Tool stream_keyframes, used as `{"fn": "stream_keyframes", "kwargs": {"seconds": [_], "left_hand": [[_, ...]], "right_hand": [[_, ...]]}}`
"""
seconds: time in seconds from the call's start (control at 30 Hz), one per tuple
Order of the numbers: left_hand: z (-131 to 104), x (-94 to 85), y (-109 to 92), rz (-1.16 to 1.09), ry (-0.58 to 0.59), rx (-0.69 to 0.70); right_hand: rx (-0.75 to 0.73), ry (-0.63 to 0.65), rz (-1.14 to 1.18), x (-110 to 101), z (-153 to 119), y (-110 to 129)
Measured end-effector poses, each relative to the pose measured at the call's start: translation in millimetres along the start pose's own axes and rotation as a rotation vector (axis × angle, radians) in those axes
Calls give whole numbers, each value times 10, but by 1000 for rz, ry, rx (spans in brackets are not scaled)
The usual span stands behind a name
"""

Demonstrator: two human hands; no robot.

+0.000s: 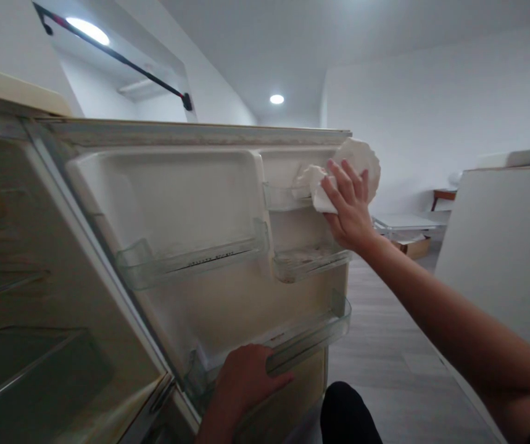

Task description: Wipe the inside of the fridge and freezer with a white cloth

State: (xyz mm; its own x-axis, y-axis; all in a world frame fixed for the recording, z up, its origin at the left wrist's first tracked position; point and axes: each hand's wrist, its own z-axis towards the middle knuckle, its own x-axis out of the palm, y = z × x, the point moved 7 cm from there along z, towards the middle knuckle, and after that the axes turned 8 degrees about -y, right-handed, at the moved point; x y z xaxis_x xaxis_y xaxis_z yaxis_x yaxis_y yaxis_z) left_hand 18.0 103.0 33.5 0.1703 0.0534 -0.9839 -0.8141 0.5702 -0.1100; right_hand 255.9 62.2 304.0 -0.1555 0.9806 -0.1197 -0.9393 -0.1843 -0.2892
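Fridge door (176, 191): wiping, prob. R hand (351, 213) clamped on white cloth (364, 159), 2 o'clock; L hand (247, 375) at btm bin (315, 336), 6 o'clock, can't tell grip. Next prob. needs pressure.

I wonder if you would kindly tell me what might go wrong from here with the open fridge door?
The left hand is on the lower door bin, so too much weight there might unseat it. The white wipe in the right hand overlaps the small upper bin in this view, so it could snag on the rim.
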Motion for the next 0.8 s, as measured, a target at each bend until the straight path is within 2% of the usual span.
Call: {"fn": "stream_keyframes", "kwargs": {"seconds": [0.07, 0.17, 0.27, 0.33, 0.43, 0.5, 0.57, 0.67, 0.8], "left_hand": [[0, -5, -1, 9, -3, 0], [-6, -17, -7, 15, -6, 8], [-40, -32, -1, 6, -7, 8], [-79, -38, 10, 1, 2, 1], [-142, -39, 24, -27, 19, -6], [-173, -41, 35, -48, 21, -17], [-190, -47, 36, -57, 14, -20], [-194, -45, 20, -55, 15, -1], [-181, -25, 31, -38, 21, -13]], "right_hand": [[-36, 2, -49, 63, 47, 372], [-148, 120, -23, 162, 166, 895], [-238, 185, 47, 133, 279, 1131], [-220, 145, 61, 35, 333, 1045], [-114, 113, 17, -114, 360, 672], [-39, 127, -50, -196, 373, 415], [3, 157, -118, -250, 408, 273], [-11, 198, -169, -239, 502, 347], [-78, 187, -183, -117, 634, 709]]}}
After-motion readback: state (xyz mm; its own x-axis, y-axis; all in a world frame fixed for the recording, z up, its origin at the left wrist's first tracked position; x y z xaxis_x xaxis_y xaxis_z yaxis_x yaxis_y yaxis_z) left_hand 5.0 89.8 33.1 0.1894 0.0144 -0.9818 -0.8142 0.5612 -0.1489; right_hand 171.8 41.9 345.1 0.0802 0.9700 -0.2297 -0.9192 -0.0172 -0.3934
